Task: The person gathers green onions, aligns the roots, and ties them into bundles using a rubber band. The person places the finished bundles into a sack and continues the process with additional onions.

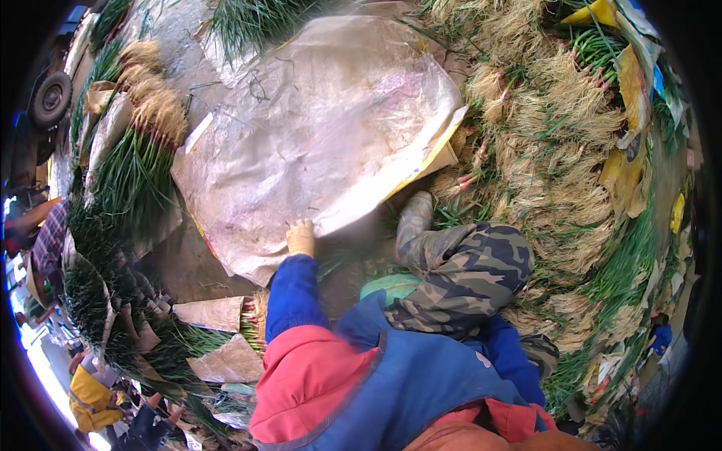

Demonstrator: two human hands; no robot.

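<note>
My left hand [300, 238], in a pale yellowish glove, grips the near edge of a large whitish woven-plastic sheet [338, 113]. The sheet is spread out in front of me, its right border yellow and partly lifted. My right hand is out of view; only its blue sleeve [510, 361] shows beside my camouflage-clad knee [496, 265]. Just left of my left forearm lie spring onions [251, 321], partly wrapped in brown sheeting [211, 313]. My muddy boot [414, 217] rests close to the sheet's right edge.
Heaps of spring onions with pale roots [553, 163] cover the right side. More rooted bundles [149, 107] and wrapped rows of green leaves [84, 287] line the left. Green tops [254, 20] lie beyond the sheet. Other people, one in a yellow garment [93, 397], are at the left rim.
</note>
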